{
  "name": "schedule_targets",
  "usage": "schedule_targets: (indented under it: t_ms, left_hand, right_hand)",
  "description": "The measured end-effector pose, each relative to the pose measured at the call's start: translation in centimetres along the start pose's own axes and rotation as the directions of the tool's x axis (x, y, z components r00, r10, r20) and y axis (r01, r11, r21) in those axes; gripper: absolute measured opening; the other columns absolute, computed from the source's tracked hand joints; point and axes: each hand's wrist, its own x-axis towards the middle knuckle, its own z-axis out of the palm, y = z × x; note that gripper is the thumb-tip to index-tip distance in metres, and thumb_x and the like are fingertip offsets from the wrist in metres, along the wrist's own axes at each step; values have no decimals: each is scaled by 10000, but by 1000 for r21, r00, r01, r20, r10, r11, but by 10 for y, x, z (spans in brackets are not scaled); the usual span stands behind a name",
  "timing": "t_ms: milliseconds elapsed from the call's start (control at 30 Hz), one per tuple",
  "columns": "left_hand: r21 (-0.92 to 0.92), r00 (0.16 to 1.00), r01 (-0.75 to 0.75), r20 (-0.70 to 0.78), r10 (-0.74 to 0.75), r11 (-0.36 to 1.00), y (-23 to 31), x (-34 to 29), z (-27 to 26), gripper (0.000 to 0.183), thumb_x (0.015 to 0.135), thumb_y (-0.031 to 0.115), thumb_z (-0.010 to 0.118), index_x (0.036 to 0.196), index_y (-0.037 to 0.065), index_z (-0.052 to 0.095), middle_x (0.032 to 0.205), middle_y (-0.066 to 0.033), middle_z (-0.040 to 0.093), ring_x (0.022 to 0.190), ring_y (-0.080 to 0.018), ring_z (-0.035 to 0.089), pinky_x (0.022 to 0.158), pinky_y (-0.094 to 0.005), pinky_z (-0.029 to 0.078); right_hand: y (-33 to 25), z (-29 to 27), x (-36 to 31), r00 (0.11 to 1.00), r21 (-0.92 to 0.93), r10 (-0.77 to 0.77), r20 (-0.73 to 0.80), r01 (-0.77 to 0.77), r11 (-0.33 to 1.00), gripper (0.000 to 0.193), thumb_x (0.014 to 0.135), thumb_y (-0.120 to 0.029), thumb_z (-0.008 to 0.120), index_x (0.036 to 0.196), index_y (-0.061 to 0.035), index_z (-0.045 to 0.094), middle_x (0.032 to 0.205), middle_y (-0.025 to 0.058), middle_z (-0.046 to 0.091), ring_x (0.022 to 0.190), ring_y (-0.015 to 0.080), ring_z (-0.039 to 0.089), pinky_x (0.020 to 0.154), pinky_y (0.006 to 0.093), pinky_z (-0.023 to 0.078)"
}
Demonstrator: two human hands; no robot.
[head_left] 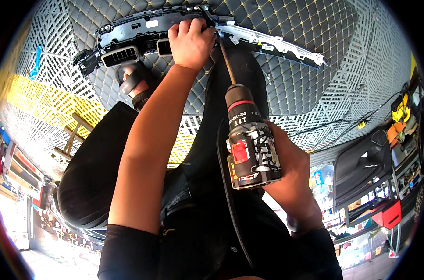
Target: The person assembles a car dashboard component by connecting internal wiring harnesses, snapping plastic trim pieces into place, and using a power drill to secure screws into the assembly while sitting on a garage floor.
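A long black car dashboard vent panel (156,33) with dark air vents (121,56) lies across the mat ahead of me. A silvery-white bracket strip (272,41) runs along its right part. My left hand (192,44) presses on the panel's middle, its fingers curled over the edge and the fingertips partly hidden. In my right hand (291,163) is a cordless drill (251,144), black with a patterned body and a red button. Its long thin bit (227,63) reaches up to the panel just right of my left hand; the tip's exact contact cannot be made out.
A dark quilted mat (305,88) covers white and yellow floor grating (43,95). My shod foot (136,84) rests below the vents. Cables (347,119) trail at right, near a black car door panel (363,168), a red bin (388,214) and cluttered shelves.
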Motion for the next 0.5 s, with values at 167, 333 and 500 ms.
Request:
schedule_targets:
  t_ms: [167,333,500]
  left_hand:
    - [29,999,-26,21,25,999,3,5,5,232,709,320,827,939,327,807,1023,103,623,978,-180,594,907,-423,432]
    - [25,997,-68,-46,69,997,0,3,18,203,718,286,811,912,346,813,981,129,621,945,-161,599,896,-416,432]
    - [-64,992,-66,-115,58,996,1,2,19,108,754,271,793,861,282,787,953,127,610,945,-155,593,919,-449,429]
  right_hand:
    - [16,9,-10,999,145,38,8,-39,989,757,762,-84,909,1415,18,540,1139,103,766,1025,162,745,915,304,581]
    - [20,6,-15,993,138,85,81,-96,986,753,798,-91,879,1454,21,527,1179,111,752,1079,168,724,949,310,565]
    - [41,12,-44,996,30,65,-57,-63,998,719,790,-295,888,1403,-70,585,1049,71,769,938,211,762,833,325,585]
